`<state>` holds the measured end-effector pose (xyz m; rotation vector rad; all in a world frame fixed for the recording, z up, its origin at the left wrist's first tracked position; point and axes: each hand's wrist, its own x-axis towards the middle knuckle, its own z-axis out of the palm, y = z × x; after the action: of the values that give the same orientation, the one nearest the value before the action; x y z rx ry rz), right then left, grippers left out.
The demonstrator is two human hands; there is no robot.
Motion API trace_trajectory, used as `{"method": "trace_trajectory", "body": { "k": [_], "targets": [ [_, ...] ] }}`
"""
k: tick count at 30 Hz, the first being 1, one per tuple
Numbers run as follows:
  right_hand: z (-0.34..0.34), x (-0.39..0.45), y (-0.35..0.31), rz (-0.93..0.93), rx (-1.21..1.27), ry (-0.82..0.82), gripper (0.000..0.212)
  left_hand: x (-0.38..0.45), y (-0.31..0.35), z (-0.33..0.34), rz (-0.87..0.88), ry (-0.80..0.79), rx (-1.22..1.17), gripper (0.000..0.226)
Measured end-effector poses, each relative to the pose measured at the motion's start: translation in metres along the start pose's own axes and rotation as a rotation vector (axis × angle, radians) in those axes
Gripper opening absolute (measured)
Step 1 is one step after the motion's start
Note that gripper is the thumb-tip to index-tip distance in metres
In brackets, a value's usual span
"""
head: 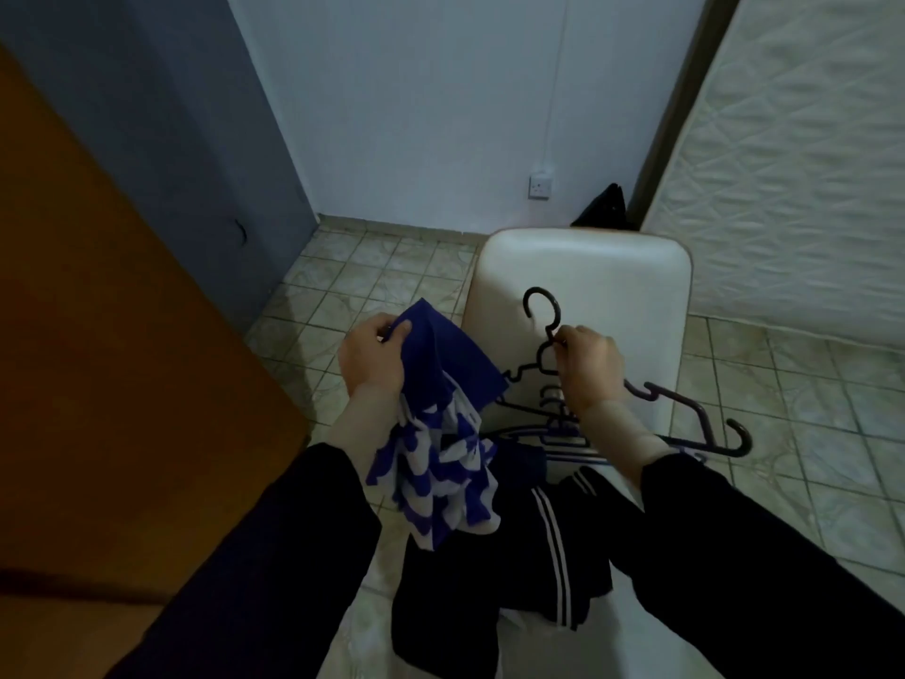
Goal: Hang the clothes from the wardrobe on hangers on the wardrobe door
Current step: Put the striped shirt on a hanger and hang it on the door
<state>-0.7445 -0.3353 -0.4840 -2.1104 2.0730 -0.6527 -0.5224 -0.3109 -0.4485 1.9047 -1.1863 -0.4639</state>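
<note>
Head view, looking down at a white chair [583, 267] in the centre of the frame. Left hand [374, 357], centre left, grasps a blue-and-white patterned garment [436, 463] by its plain blue upper edge, thumb on top and fingers curled beneath; the cloth hangs in loose folds below the wrist. Right hand [585, 367], centre right, pinches the neck of a dark plastic hanger [541, 325] just under its hook and lifts it off the seat. More hangers [700, 423] lie tangled in a pile beneath that hand, and a dark garment with white stripes [548, 546] is draped over the front of the seat, lower centre.

Handling, as judged: the patterned garment is light, soft and limp, and will slump unless held at the neckline or shoulders, so those are the places to take it when feeding in the hanger's arms. The hanger looks stiff and light, best carried by the neck or hook; its arms may snag on the pile.

Hard to make out: which part of the garment the blue edge is; how many hangers lie in the pile; the lifted hanger's right arm, covered by the right hand. An orange-brown panel [98, 335] fills the left of the frame and may be the wardrobe door, though its top edge is cut off
</note>
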Motion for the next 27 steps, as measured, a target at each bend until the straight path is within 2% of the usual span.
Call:
{"method": "trace_trajectory", "body": {
  "k": [5,9,11,22,27],
  "targets": [
    [-0.058,0.019,-0.025,-0.031,0.075,0.109,0.021,0.012,0.043,-0.032,-0.010,0.021,-0.052,0.023],
    [-0.101,0.037,-0.045,0.027,0.122,0.242,0.022,0.029,0.086,-0.061,0.061,0.043,-0.095,0.025],
    [-0.125,0.046,-0.055,0.059,0.235,0.296,0.022,0.038,0.108,-0.075,0.066,0.067,-0.139,0.025],
    [-0.233,0.081,-0.097,0.015,0.512,0.401,0.023,0.055,0.217,-0.127,0.218,0.087,-0.256,0.019],
    [-0.273,0.079,-0.118,-0.052,0.759,0.524,0.022,0.068,0.251,-0.147,0.336,0.035,-0.159,0.015]
  ]
}}
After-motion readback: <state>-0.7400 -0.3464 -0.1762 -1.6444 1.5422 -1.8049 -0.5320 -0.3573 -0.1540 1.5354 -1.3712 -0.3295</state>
